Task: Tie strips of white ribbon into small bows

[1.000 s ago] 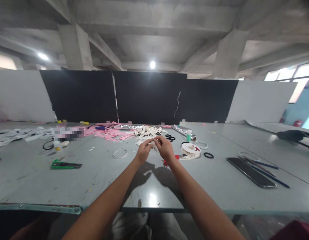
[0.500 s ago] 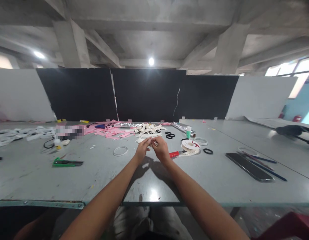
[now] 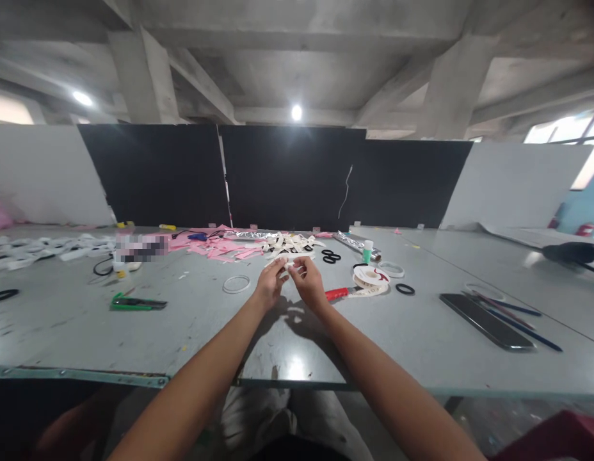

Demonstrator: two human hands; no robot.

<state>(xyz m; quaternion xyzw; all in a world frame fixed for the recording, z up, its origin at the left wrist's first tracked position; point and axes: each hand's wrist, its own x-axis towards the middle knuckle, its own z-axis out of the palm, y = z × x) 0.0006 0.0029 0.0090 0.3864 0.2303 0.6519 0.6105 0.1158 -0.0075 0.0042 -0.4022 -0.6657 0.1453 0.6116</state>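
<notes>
Grey table, far edge: finished white loops heaped. Mid-table, left hand and right hand pinched one white strip between fingertips, seemingly unjoined; ribbon roll beside.

One head-worn view looks forward and slightly down along both forearms across the table. It faces the black panels beyond, taking in the ceiling; the hands sit mid-frame.

Grey table before black wall panels, under concrete beams and a ceiling lamp.
</notes>
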